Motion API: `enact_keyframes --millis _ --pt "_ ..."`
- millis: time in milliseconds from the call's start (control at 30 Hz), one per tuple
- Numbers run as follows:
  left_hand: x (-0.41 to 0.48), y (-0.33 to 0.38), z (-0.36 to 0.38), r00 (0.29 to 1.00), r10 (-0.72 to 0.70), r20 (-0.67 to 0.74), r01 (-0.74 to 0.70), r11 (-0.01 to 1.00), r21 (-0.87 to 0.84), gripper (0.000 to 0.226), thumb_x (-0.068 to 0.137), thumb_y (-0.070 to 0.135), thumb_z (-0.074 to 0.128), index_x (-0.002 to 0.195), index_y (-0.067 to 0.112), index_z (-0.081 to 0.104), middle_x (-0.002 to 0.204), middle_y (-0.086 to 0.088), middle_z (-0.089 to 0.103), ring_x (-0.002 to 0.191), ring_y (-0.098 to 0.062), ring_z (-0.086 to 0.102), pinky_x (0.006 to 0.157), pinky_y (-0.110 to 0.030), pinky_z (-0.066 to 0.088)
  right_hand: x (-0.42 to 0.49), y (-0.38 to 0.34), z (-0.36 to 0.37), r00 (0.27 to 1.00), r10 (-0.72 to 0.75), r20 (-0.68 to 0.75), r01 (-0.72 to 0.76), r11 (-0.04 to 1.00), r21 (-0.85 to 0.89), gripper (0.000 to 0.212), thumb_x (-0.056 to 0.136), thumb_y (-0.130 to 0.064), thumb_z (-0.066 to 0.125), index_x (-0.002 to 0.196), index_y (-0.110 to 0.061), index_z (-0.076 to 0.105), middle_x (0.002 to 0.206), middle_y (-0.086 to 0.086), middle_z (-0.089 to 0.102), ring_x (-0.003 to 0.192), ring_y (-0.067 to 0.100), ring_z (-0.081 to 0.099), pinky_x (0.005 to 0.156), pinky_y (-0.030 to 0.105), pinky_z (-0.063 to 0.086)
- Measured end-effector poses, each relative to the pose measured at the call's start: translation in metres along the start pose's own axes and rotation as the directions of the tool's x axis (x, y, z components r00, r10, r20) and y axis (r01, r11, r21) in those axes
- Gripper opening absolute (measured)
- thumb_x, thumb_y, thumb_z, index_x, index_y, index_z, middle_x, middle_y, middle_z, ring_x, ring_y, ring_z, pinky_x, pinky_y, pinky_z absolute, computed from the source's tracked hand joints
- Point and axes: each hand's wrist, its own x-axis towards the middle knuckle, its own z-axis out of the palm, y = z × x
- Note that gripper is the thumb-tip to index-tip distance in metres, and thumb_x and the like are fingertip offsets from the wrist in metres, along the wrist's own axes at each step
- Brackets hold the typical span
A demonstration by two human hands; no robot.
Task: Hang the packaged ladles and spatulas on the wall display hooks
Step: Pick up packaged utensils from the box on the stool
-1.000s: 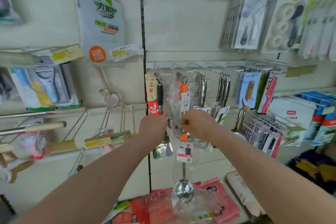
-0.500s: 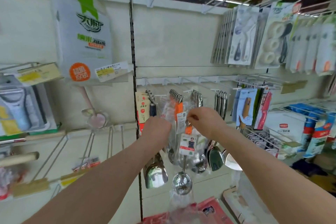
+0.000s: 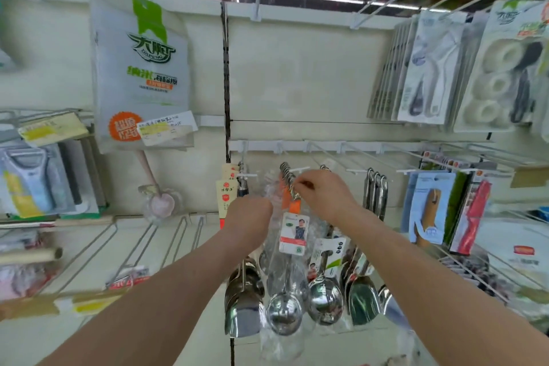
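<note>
The left hand (image 3: 249, 218) and right hand (image 3: 325, 197) are showing bare. Both forearms are likewise showing uncovered along their whole visible length.

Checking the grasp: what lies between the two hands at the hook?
Head view: the packaged ladle, clear bag with orange handle, hangs between the left hand and the right hand.

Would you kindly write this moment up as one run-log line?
stage: hanging | left hand: grips packaged ladle | right hand: pinches its top at the hook | seated on hook: cannot tell
</note>
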Motion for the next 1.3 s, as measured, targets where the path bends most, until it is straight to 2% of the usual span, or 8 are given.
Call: enact_keyframes --millis 100,200,467,667,967,1100,1200,1300 --pt "0.007 0.006 0.001 0.999 -0.036 -0.027 0.035 0.999 -0.028 0.027 0.086 -0.004 0.046 0.064 0.011 0.039 0.073 -0.007 0.057 0.075 -0.027 0.059 0.059 -0.031 0.038 0.005 0.007 0.002 0.999 -0.037 -0.020 0.038 0.998 0.057 0.021 0.094 -0.016 0.051 0.090 -0.011 0.071 0.086 0.000 0.066 0.079 0.017 0.056 0.072 0.030 0.045" --pt "0.012 0.011 -0.001 0.996 -0.041 -0.082 0.036 0.997 -0.066 0.023 0.091 0.006 0.045 0.069 0.012 0.049 0.059 0.000 0.037 0.067 -0.023 0.049 0.059 -0.030 0.040 0.009 0.012 0.007 0.997 -0.068 -0.043 0.072 0.991 0.113 0.020 0.095 -0.016 0.052 0.095 -0.014 0.072 0.091 -0.001 0.067 0.078 0.013 0.055 0.060 0.013 0.037" --pt "0.017 0.022 -0.001 0.982 -0.041 -0.186 0.012 0.988 -0.157 0.045 0.095 0.036 0.040 0.056 0.015 0.034 0.055 0.000 0.037 0.062 -0.023 0.049 0.055 -0.027 0.034 0.011 0.018 0.013 0.984 -0.111 -0.136 0.134 0.975 0.177 0.023 0.096 -0.018 0.052 0.087 -0.007 0.071 0.071 -0.012 0.042 0.058 -0.003 0.041 0.057 0.004 0.032" --pt "0.023 0.031 0.003 0.976 -0.092 -0.199 0.046 0.972 -0.229 0.047 0.101 0.038 0.029 0.062 0.013 0.038 0.059 -0.003 0.043 0.066 -0.028 0.055 0.056 -0.030 0.036 0.013 0.021 0.020 0.984 -0.070 -0.163 0.119 0.942 0.315 0.020 0.096 -0.017 0.053 0.092 -0.009 0.072 0.083 0.001 0.055 0.072 0.012 0.049 0.058 0.004 0.032" --pt "0.030 0.034 0.004 0.987 -0.127 -0.103 0.075 0.913 -0.401 0.049 0.102 0.037 0.033 0.058 0.017 0.034 0.066 -0.006 0.050 0.073 -0.032 0.060 0.063 -0.034 0.043 0.023 0.026 0.018 0.996 -0.071 -0.055 0.084 0.957 0.279 0.026 0.098 -0.016 0.045 0.088 -0.002 0.064 0.080 0.008 0.057 0.069 0.018 0.048 0.054 0.018 0.034" --pt "0.031 0.036 0.002 0.981 -0.189 -0.051 0.146 0.881 -0.449 0.043 0.101 0.036 0.034 0.070 0.011 0.049 0.084 -0.013 0.064 0.080 -0.032 0.062 0.074 -0.037 0.049 0.025 0.030 0.017 0.998 -0.054 -0.039 0.065 0.926 0.371 0.024 0.097 -0.015 0.049 0.089 -0.004 0.069 0.080 0.008 0.068 0.059 0.007 0.057 0.056 0.023 0.042" --pt "0.034 0.035 0.001 0.979 -0.206 -0.008 0.181 0.878 -0.442 0.039 0.101 0.035 0.035 0.072 0.012 0.049 0.087 -0.013 0.065 0.083 -0.032 0.063 0.074 -0.036 0.048 0.032 0.034 0.017 0.998 -0.035 0.045 0.011 0.897 0.441 0.025 0.096 -0.018 0.052 0.088 -0.003 0.070 0.082 0.014 0.070 0.068 0.015 0.067 0.070 0.034 0.057" --pt "0.036 0.037 0.002 0.973 -0.228 0.019 0.214 0.875 -0.435 0.042 0.102 0.035 0.034 0.066 0.014 0.042 0.088 -0.013 0.065 0.084 -0.031 0.063 0.074 -0.034 0.046 0.035 0.035 0.012 0.987 -0.038 0.154 -0.040 0.878 0.477 0.023 0.094 -0.014 0.049 0.099 -0.008 0.071 0.090 0.013 0.070 0.086 0.030 0.068 0.085 0.049 0.054"
